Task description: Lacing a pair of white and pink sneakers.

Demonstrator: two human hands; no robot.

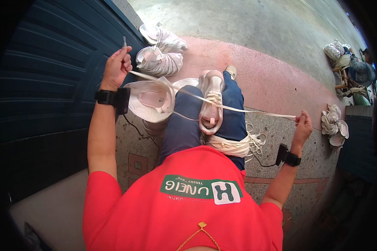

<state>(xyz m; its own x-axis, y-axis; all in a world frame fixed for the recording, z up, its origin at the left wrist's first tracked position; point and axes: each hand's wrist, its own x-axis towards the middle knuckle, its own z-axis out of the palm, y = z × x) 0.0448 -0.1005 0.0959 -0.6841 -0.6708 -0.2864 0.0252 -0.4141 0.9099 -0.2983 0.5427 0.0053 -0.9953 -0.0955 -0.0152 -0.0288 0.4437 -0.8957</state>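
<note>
A pale pink and white sneaker upper [205,109] rests on my thighs, its opening toward me and its front partly laced. A flat cream shoelace [255,111] runs out of it to both sides. My left hand [118,67], raised at the left, pinches the lace near one end, and a short tip sticks up above the fingers. Far out to the right, my right hand [303,125] is closed on the other end. The lace is stretched nearly straight between the shoe and each hand.
A bundle of cream laces [228,146] lies across my right thigh. Beside my left knee is a white shoe piece [153,100]. Stacked shoe uppers [161,56] stand by the dark blue door [63,62]. More uppers [334,125] lie at right; a person [361,71] sits farther off.
</note>
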